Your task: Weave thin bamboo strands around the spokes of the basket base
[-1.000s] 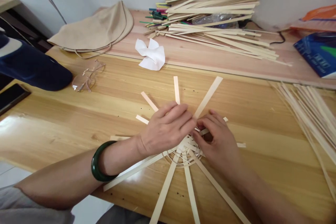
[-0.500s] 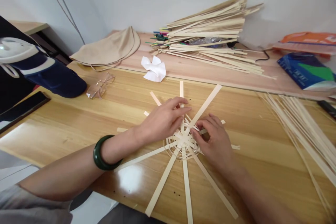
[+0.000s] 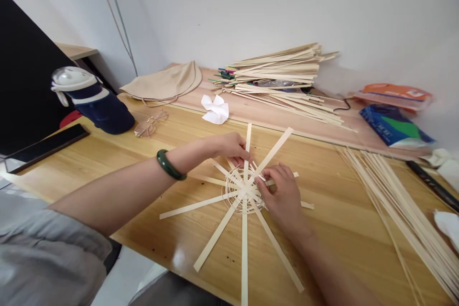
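Note:
A star of flat bamboo strips (image 3: 245, 190) lies on the wooden table (image 3: 107, 172), its middle bound by a small ring of thin woven strands. My left hand (image 3: 231, 147), with a green bangle on the wrist, reaches over the far side of the star and pinches a strip near the upright spoke. My right hand (image 3: 281, 196) rests on the right side of the woven centre, fingers curled and pressing on the strands and a short spoke.
A loose bundle of thin strips (image 3: 398, 196) lies at the right. A big pile of strips (image 3: 283, 74) sits at the back with a crumpled white paper (image 3: 215, 109), a beige hat (image 3: 165, 83), glasses (image 3: 150, 124), a dark blue bottle (image 3: 95, 103) and a phone (image 3: 43, 146).
The camera has tilted up and back. My left hand has slid off the woven centre toward the far spokes, uncovering the ring. My right hand stays on the centre's right side.

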